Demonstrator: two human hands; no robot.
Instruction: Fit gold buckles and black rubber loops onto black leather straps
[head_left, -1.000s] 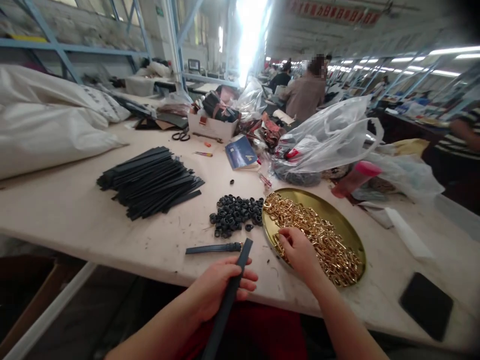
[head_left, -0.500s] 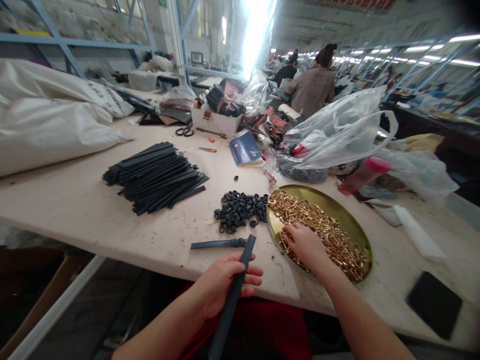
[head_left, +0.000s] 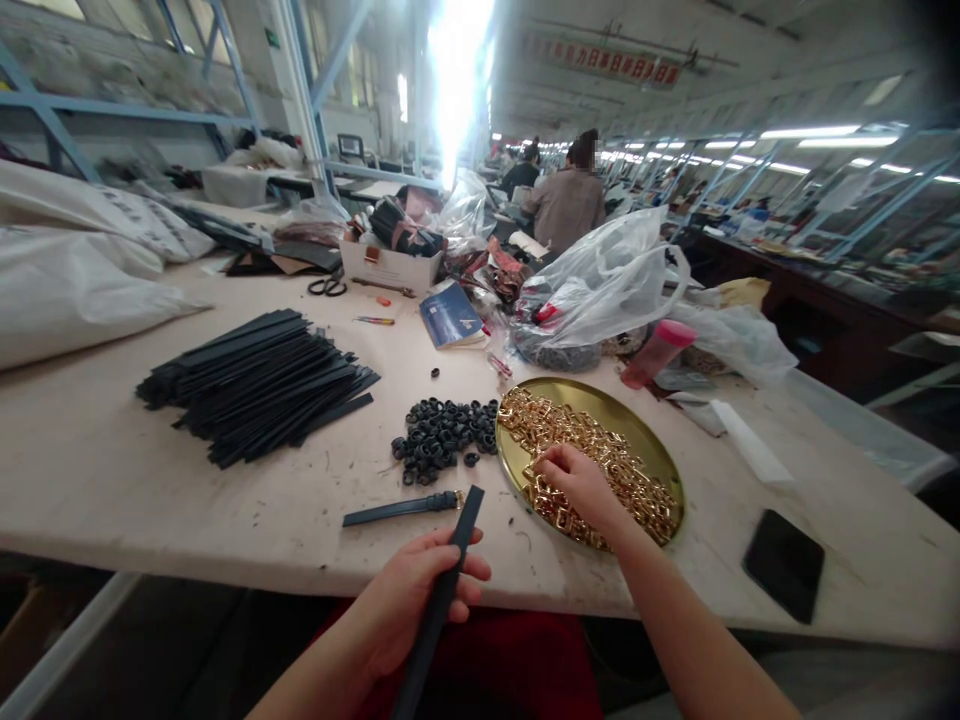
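Note:
A dark leather strap (head_left: 427, 632) lies slantwise across the palm of my left hand (head_left: 396, 592), clamped under the thumb at the table's front edge. My right hand (head_left: 579, 486) is over the round gold tray (head_left: 663, 432), its thumb and fingertips pinched together above the heap of gold buckles (head_left: 611, 458). Whatever sits between those fingertips is too small to make out. Just beyond my left hand rests another strap (head_left: 397, 512) with a loop and a gold buckle at its right end. Left of the tray is a pile of small black loops (head_left: 442, 432).
A stack of dark strips (head_left: 255, 385) lies to the left. Scissors (head_left: 327, 287), a blue booklet (head_left: 452, 316), a white box (head_left: 390, 268) and plastic bags (head_left: 600, 290) stand farther back. A pink-capped bottle (head_left: 660, 352) and a black phone (head_left: 784, 562) are on the right. A person (head_left: 568, 205) sits beyond.
The view has swung to the right, so the table's contents appear farther left. My right hand stays over the buckles, fingertips pinched; my left hand keeps hold of the strap.

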